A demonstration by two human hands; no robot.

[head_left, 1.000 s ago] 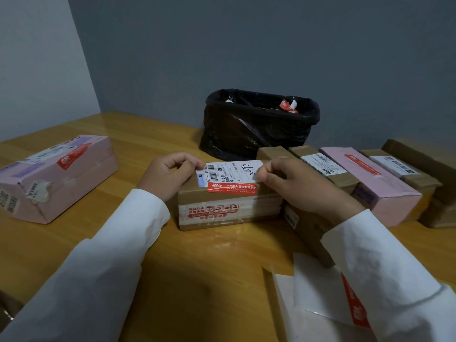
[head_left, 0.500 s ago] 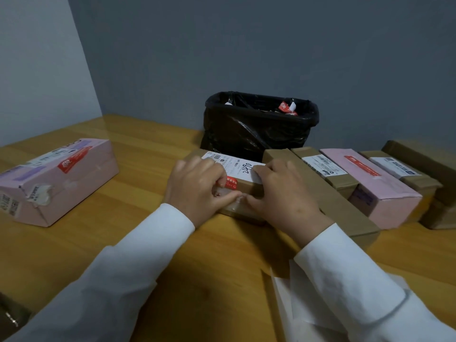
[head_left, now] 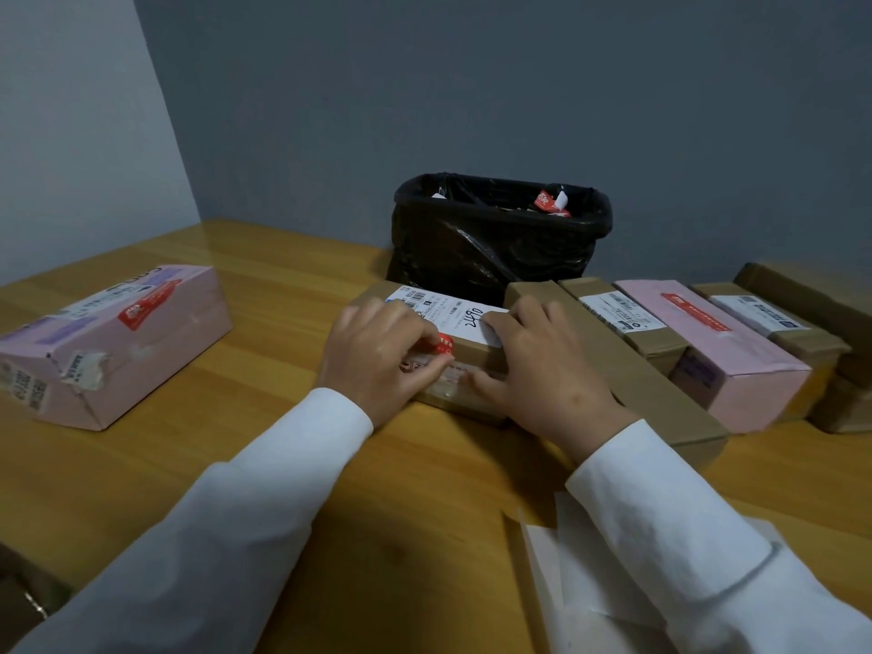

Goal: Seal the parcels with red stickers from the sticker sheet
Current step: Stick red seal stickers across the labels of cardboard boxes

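Both hands are on the small brown parcel [head_left: 472,365] in the middle of the desk [head_left: 292,446]. The left hand [head_left: 377,358] has its grip curled over the near top edge, fingers on top and thumb against the front face, pressing the red sticker [head_left: 442,344] down where it folds over that edge. Only a bit of red shows past the fingertips. The right hand [head_left: 542,370] lies flatter on the right part of the parcel, fingers spread across the top and its white shipping label [head_left: 453,313], thumb low on the front face. That's a relaxed grip, more pressing than clutching.

The parcel touches a long brown box [head_left: 627,370] on its right. Beyond that there's a row packed side by side: a brown box with a white label [head_left: 632,323], a pink box [head_left: 736,361] with a red sticker strip on top, and more brown boxes [head_left: 802,332] at the far right.

Right behind the parcel sits a black bag-lined bin [head_left: 495,238] with red and white scraps inside. Well off to the left is a big pink parcel [head_left: 108,342] with a red sticker on top.

Near the bottom right, partly under the white right sleeve, lies the white sticker sheet [head_left: 594,597].
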